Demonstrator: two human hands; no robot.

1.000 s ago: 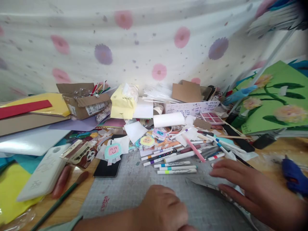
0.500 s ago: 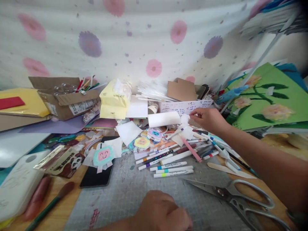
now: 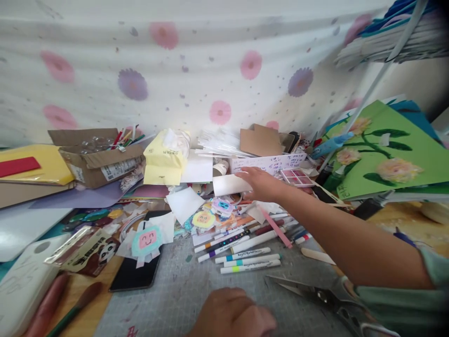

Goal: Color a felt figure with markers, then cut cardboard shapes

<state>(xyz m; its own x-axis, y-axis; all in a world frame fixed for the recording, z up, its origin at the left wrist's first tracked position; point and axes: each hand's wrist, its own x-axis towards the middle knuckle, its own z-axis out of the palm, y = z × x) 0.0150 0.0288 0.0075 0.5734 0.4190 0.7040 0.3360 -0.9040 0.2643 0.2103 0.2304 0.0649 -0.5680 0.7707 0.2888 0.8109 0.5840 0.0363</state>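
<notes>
A home craft corner is suggested by a cutting mat [image 3: 196,290], markers [image 3: 245,256], scissors [image 3: 315,292] and coloured paper [image 3: 38,164].

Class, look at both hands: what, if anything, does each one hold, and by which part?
The right hand rests on the white paper roll at its right end; a closed grip cannot be told. The left hand, fisted, shows nothing held.
</notes>
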